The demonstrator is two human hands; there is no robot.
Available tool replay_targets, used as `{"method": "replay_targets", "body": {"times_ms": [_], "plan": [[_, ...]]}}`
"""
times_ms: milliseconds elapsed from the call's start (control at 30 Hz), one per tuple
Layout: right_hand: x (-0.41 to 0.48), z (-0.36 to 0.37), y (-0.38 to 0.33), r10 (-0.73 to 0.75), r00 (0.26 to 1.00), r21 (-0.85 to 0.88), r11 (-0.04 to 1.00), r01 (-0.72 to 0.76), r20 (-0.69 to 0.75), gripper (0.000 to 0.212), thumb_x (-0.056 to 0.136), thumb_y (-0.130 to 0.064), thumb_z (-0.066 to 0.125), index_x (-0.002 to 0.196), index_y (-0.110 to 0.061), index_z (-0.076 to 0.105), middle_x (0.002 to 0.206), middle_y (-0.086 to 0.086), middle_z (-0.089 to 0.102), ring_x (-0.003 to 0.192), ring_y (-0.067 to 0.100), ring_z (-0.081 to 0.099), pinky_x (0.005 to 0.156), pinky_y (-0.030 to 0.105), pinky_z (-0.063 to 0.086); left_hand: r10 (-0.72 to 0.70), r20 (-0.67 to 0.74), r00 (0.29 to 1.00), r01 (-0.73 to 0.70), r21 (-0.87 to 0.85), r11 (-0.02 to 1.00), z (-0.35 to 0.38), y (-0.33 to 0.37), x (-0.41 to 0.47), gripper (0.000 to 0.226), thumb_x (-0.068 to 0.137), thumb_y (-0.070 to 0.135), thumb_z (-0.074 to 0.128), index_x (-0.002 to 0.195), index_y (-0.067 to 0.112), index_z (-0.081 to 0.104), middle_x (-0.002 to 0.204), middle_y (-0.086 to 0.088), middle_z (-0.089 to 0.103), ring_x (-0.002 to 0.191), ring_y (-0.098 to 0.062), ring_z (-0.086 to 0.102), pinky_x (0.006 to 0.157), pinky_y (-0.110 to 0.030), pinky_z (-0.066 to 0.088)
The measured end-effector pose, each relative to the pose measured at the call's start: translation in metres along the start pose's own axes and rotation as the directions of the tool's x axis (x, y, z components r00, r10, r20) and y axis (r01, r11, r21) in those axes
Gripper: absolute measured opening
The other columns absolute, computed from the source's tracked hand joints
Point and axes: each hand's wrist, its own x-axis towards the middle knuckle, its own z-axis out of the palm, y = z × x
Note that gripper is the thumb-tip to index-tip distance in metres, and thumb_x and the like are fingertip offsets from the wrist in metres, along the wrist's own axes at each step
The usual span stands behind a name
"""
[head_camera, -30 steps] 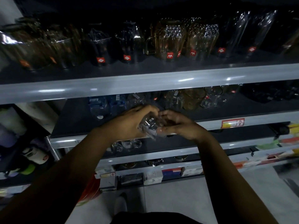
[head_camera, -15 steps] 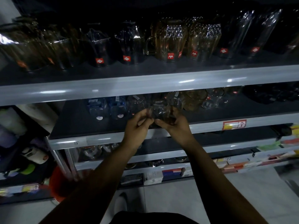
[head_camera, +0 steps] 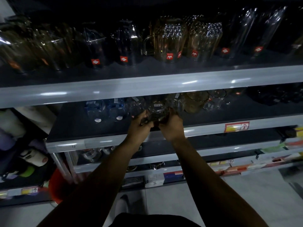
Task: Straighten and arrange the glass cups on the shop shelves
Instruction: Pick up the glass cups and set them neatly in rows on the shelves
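The left hand (head_camera: 139, 126) and the right hand (head_camera: 172, 126) seem to hold one glass cup (head_camera: 156, 114), fingers (head_camera: 144, 115) curled around it, over the middle shelf (head_camera: 77, 126)

The top shelf (head_camera: 147, 86) carries tall glass jugs (head_camera: 168, 40); middle shelf (head_camera: 73, 125) holds blue cups (head_camera: 96, 110) and an amber cup (head_camera: 196, 102)

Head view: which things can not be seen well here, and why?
All in the head view.
- The clear glass cup: left hand and right hand grip it; fingers and dim light hide its shape.
- The dark items at right on the middle shelf: too dark.
- The price tag: print too small.
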Motion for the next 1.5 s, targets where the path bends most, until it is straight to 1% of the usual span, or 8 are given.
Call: {"method": "replay_targets", "body": {"times_ms": [133, 267, 367, 467, 900, 1067, 1200, 1500], "plan": [[0.002, -0.006, 0.0, 0.002, 1.0, -0.027, 1.0, -0.002, 0.028, 0.045, 0.083, -0.016, 0.08, 0.125, -0.01, 0.067, 0.123, 0.008, 0.07, 0.114, 0.022, 0.065, 0.08, 0.005, 0.035, -0.043, -0.068, 0.997, 0.044, 0.02, 0.999, -0.003, -0.003, 0.004, 0.037, 0.092, 0.004, 0.062, 0.106, 0.037, 0.068, 0.111, 0.004, 0.07, 0.109, -0.019, 0.064, 0.104, -0.04, 0.051], [-0.002, -0.015, 0.009, 0.044, 0.998, 0.068, 0.997, -0.041, -0.05, 0.024, 0.087, -0.016, 0.077, 0.11, -0.011, 0.072, 0.098, -0.009, 0.069, 0.079, -0.005, 0.063, 0.069, -0.001, 0.043, -0.188, -0.159, 0.969, 0.114, -0.387, 0.915, -0.004, -0.004, 0.002, 0.024, 0.097, -0.005, 0.054, 0.109, 0.007, 0.071, 0.116, -0.015, 0.069, 0.113, -0.03, 0.066, 0.093, -0.03, 0.058], [-0.003, -0.011, 0.008, 0.073, 0.997, 0.135, 0.988, -0.071, -0.01, 0.021, 0.08, -0.015, 0.08, 0.1, -0.015, 0.073, 0.095, -0.008, 0.074, 0.082, -0.001, 0.069, 0.085, 0.028, 0.059, -0.171, -0.146, 0.974, 0.103, -0.386, 0.917, 0.006, -0.008, 0.001, 0.03, 0.095, -0.008, 0.051, 0.118, -0.001, 0.068, 0.117, -0.012, 0.071, 0.113, -0.023, 0.066, 0.092, -0.025, 0.057], [0.0, -0.005, 0.002, 0.077, 0.996, 0.191, 0.978, -0.083, 0.039, 0.038, 0.069, -0.025, 0.075, 0.106, -0.019, 0.074, 0.101, -0.004, 0.077, 0.097, 0.013, 0.071, 0.092, 0.041, 0.058, -0.135, -0.162, 0.978, 0.078, -0.316, 0.945, 0.011, -0.011, 0.005, 0.035, 0.093, -0.004, 0.053, 0.102, 0.022, 0.074, 0.108, -0.007, 0.073, 0.109, -0.023, 0.067, 0.1, -0.035, 0.052], [0.007, 0.001, -0.01, 0.104, 0.994, 0.239, 0.965, -0.104, 0.01, 0.037, 0.086, -0.005, 0.066, 0.121, -0.015, 0.068, 0.112, 0.001, 0.073, 0.101, 0.009, 0.064, 0.069, -0.004, 0.04, -0.104, -0.121, 0.987, 0.082, -0.177, 0.981, 0.014, -0.011, 0.023, 0.041, 0.094, 0.001, 0.058, 0.13, 0.018, 0.065, 0.125, -0.01, 0.069, 0.115, -0.023, 0.065, 0.107, -0.044, 0.049], [0.007, -0.017, 0.0, -0.198, 0.954, -0.124, 0.977, 0.173, -0.227, 0.044, 0.085, -0.011, 0.072, 0.128, -0.009, 0.06, 0.141, 0.011, 0.052, 0.113, 0.028, 0.061, 0.09, 0.028, 0.051, 0.063, -0.1, 0.993, -0.06, 0.025, 0.998, 0.002, -0.015, 0.016, 0.03, 0.096, 0.003, 0.058, 0.118, 0.02, 0.067, 0.117, 0.003, 0.068, 0.113, -0.017, 0.063, 0.105, -0.036, 0.051], [0.026, -0.038, 0.003, -0.222, 0.974, -0.518, 0.838, 0.171, -0.038, 0.065, 0.091, -0.028, 0.067, 0.148, -0.013, 0.039, 0.158, 0.009, 0.028, 0.112, 0.037, 0.062, 0.083, 0.043, 0.054, 0.243, -0.023, 0.97, -0.226, 0.296, 0.928, -0.01, -0.019, 0.007, 0.027, 0.094, -0.001, 0.059, 0.118, 0.009, 0.066, 0.117, -0.004, 0.069, 0.104, -0.01, 0.062, 0.089, -0.002, 0.043], [0.004, -0.041, 0.029, -0.315, 0.948, -0.533, 0.809, 0.245, -0.042, 0.055, 0.087, -0.024, 0.071, 0.137, -0.011, 0.051, 0.143, 0.014, 0.043, 0.121, 0.041, 0.053, 0.085, 0.05, 0.058, 0.285, 0.028, 0.958, -0.281, 0.289, 0.915, -0.014, -0.029, -0.009, 0.024, 0.094, -0.001, 0.061, 0.112, 0.013, 0.067, 0.109, -0.001, 0.071, 0.1, -0.012, 0.066, 0.087, -0.008, 0.047]]}}
